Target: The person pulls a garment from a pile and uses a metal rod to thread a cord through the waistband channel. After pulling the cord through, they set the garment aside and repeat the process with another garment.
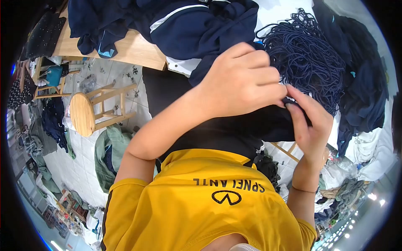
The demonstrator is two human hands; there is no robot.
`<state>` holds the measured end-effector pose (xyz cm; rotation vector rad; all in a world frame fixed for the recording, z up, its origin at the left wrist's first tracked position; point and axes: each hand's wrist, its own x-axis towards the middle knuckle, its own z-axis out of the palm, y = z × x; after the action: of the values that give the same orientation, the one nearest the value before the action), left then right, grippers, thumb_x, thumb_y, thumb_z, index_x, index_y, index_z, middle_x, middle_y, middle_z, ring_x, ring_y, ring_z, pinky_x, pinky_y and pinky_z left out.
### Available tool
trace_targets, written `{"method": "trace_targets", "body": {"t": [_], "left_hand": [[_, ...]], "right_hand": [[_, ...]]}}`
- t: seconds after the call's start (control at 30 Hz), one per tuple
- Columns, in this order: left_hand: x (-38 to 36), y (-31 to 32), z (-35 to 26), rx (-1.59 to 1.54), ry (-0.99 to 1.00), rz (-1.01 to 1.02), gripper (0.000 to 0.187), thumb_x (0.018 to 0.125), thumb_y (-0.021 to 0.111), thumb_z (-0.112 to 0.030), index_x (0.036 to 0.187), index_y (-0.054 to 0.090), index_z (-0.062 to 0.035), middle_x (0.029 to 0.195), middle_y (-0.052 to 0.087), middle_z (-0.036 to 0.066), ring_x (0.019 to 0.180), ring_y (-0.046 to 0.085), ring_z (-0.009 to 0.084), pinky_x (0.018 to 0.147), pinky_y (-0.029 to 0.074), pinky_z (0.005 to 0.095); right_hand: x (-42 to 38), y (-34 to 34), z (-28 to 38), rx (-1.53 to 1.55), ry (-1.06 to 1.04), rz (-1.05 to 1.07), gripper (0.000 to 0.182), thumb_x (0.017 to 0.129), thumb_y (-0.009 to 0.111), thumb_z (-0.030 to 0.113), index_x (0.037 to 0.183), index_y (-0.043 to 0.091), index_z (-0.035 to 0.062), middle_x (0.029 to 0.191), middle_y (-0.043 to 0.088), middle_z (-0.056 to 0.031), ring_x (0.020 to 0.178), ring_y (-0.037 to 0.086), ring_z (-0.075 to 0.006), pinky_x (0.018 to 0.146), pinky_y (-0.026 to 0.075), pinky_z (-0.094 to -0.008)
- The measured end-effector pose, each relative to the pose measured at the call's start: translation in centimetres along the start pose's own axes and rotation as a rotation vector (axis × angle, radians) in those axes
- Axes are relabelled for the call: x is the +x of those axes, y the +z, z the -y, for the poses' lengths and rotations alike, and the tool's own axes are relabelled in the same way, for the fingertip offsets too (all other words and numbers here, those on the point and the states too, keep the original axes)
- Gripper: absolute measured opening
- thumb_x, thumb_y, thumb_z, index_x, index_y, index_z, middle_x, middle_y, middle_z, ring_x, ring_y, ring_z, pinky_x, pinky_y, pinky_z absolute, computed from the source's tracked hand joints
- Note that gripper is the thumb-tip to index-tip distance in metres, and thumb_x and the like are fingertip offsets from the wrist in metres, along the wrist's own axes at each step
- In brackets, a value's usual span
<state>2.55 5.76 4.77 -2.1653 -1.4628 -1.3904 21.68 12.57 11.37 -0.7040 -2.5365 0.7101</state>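
Observation:
My left hand is closed, its fingers curled and the thumb side meeting my right fingertips. My right hand pinches a small bit of dark navy cloth between thumb and forefinger. Both hands meet at this dark bit; what lies inside my left fingers is mostly hidden. Just beyond my hands lies a large tangled heap of navy cords. A navy garment with white piping is bunched on the table beyond my left hand, and part of it hangs toward my lap.
The wooden table has its edge in front of me. More dark cloth is piled at the right. A wooden stool appears at the left, near green cloth. White bundles lie at the right; scraps dot the tiled floor.

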Motion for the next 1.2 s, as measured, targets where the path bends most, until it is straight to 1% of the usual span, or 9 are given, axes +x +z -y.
{"method": "trace_targets", "body": {"t": [0.1,0.23,0.37,0.5,0.6,0.83,0.93,1.03,1.2], "left_hand": [[-2.1,0.9,-0.3,-0.076,-0.29,0.095,0.027,0.074,0.075,-0.022,0.098,0.066,-0.0134,0.085,0.061,-0.001,0.077,0.058,0.0204,0.066,0.045,0.03],[-5.9,0.4,-0.4,-0.178,-0.541,0.269,0.041,0.075,0.075,-0.019,0.113,0.061,-0.0105,0.095,0.062,0.006,0.083,0.06,0.0274,0.07,0.048,0.0336],[-7.6,-1.9,0.3,-0.75,-0.968,0.645,0.022,0.085,0.069,-0.013,0.104,0.066,-0.002,0.084,0.065,0.005,0.073,0.058,0.0125,0.069,0.047,0.0284],[-7.7,-3.5,1.1,-1.376,-1.168,0.623,0.024,0.094,0.062,-0.018,0.101,0.066,0.0047,0.082,0.062,-0.003,0.071,0.049,0.0038,0.065,0.043,0.0209],[-7.7,-3.3,1.2,-1.382,-1.207,0.653,0.025,0.093,0.063,-0.018,0.103,0.066,0.0053,0.084,0.064,-0.002,0.073,0.051,0.0039,0.068,0.044,0.0195],[-5.9,-3.0,-0.1,-1.129,-0.974,0.865,0.03,0.086,0.071,-0.015,0.107,0.067,0.0052,0.098,0.071,0.011,0.086,0.065,0.012,0.081,0.05,0.0248],[-6.3,-2.7,-0.6,-1.106,-1.079,0.872,0.026,0.085,0.072,-0.014,0.103,0.068,0.0048,0.094,0.072,0.01,0.084,0.065,0.0114,0.078,0.05,0.0246],[-7.7,-1.6,-0.7,-1.168,-0.989,0.648,0.028,0.086,0.071,-0.021,0.101,0.07,0.002,0.075,0.063,0.002,0.061,0.051,0.0064,0.057,0.039,0.0233],[-6.6,-2.0,-1.0,-1.195,-1.235,0.764,0.025,0.087,0.07,-0.015,0.103,0.07,0.0046,0.09,0.071,0.006,0.079,0.062,0.0082,0.075,0.049,0.022]], "right_hand": [[-1.2,-0.9,-2.1,0.15,0.289,0.031,0.017,0.075,0.075,0.0,0.091,0.069,0.0009,0.083,0.07,-0.0076,0.071,0.065,-0.0147,0.067,0.049,-0.023],[-1.6,-1.4,-4.9,0.164,0.305,0.077,0.02,0.072,0.075,-0.001,0.069,0.056,0.0021,0.074,0.059,-0.004,0.069,0.056,-0.012,0.065,0.043,-0.0229],[-1.5,-1.0,-5.6,0.268,0.291,0.034,0.029,0.072,0.066,-0.007,0.059,0.042,0.0033,0.092,0.065,-0.0108,0.079,0.058,-0.0123,0.071,0.044,-0.0244],[-2.5,-0.5,-6.2,0.519,0.405,0.132,0.028,0.073,0.052,-0.011,0.057,0.034,0.0028,0.106,0.07,-0.017,0.078,0.062,-0.0124,0.07,0.047,-0.0227],[-2.6,-0.2,-5.9,0.428,0.367,0.176,0.024,0.071,0.047,-0.012,0.059,0.033,0.003,0.082,0.071,-0.0127,0.065,0.057,-0.0096,0.058,0.043,-0.0214],[-1.7,1.9,-2.6,0.443,0.485,0.064,0.011,0.076,0.054,-0.009,0.075,0.054,0.0023,0.074,0.063,-0.0039,0.06,0.05,-0.0042,0.054,0.039,-0.0209],[-0.9,0.7,-2.1,0.282,0.306,0.378,0.021,0.072,0.078,0.009,0.082,0.06,0.0052,0.077,0.062,-0.0046,0.056,0.047,-0.0095,0.052,0.037,-0.0232],[-1.5,1.0,-3.1,0.176,0.182,0.434,0.038,0.064,0.086,0.017,0.066,0.05,0.0044,0.077,0.062,-0.0075,0.059,0.046,-0.0139,0.054,0.038,-0.0256],[-1.7,1.5,-2.9,0.304,0.229,0.369,0.044,0.069,0.077,0.001,0.059,0.034,0.0032,0.077,0.064,-0.0094,0.065,0.053,-0.0151,0.057,0.041,-0.0261]]}}
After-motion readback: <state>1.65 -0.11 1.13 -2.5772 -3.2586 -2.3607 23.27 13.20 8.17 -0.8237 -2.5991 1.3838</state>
